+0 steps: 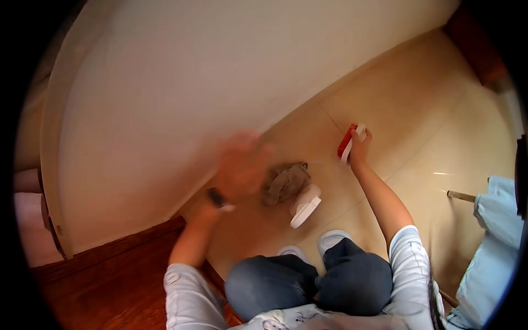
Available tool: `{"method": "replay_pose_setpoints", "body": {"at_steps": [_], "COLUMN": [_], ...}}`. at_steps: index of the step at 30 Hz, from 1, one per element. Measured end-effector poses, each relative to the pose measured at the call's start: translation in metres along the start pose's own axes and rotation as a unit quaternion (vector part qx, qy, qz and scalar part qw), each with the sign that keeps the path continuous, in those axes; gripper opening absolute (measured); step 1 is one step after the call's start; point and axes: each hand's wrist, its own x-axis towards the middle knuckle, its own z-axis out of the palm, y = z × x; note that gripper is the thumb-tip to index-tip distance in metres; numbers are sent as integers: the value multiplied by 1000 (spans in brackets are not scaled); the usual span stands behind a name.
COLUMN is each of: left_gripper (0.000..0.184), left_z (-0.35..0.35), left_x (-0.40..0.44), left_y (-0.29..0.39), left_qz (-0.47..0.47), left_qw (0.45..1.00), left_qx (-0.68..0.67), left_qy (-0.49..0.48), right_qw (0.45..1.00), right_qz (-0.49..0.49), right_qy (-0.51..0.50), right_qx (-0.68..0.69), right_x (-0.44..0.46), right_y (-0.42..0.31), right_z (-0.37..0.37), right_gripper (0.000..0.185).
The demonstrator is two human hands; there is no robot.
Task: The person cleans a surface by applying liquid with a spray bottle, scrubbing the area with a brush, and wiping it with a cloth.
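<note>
My right hand [359,147] is closed around a scrubbing brush [347,144] with red bristles and a white back, held over the tiled floor. My left hand [242,165] is smeared by motion in front of the white wall, with a dark watch [215,196] at its wrist. Its fingers cannot be made out. Between my hands, a crumpled grey-brown cloth [286,183] lies on the floor. A white object [306,208] with a pale rounded part sits against the cloth; its kind is unclear.
A white wall [165,99] rises at the left, with dark red wood [126,275] below it. White slippers [333,240] are on my feet. Light blue fabric [492,242] hangs at the right, beside a metal bar [461,196]. Dark red furniture [476,47] stands at the far right.
</note>
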Motion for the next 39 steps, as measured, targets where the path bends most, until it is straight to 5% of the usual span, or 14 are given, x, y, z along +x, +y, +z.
{"method": "replay_pose_setpoints", "body": {"at_steps": [2, 3, 7, 13, 15, 18, 20, 25, 30, 34, 39], "left_gripper": [74, 76, 83, 70, 68, 58, 59, 67, 66, 50, 26], "left_z": [71, 98, 149, 174, 162, 169, 157, 162, 33, -77, -146], "left_x": [-6, -15, -23, -37, -43, -28, -22, -44, -3, 66, 177], "left_y": [12, 19, 62, 56, 58, 59, 50, 14, 24, 30, 15], "left_qz": [24, 21, -44, -40, -44, -72, -119, -228, -348, -135, 56], "left_qw": [966, 953, 928, 943, 936, 938, 931, 909, 886, 934, 871], "left_qx": [-128, -169, -203, -169, -162, -263, -279, -320, -281, -90, 259], "left_qy": [-223, -252, -309, -286, -310, -213, -202, -138, 120, 317, 415], "right_qw": [998, 997, 997, 984, 961, 859, 887, 876, 837, 810, 766], "right_qz": [0, 43, 40, -147, -114, 14, 7, -233, -343, -362, -391], "right_qy": [57, 30, -51, 84, 200, 265, 185, 30, -35, -61, -131], "right_qx": [-35, -56, -37, 51, 156, 437, 424, 421, 424, 457, 494], "right_x": [-32, -40, 5, 15, -35, -54, -70, -100, -95, -86, -82], "right_y": [-29, -48, -99, -248, -315, -336, -331, -379, -417, -425, -444], "right_z": [1, -1, -11, 12, 33, 52, 64, 79, 93, 104, 96], "right_gripper": [68, 67, 68, 70, 68, 56, 54, 58, 60, 56, 49]}}
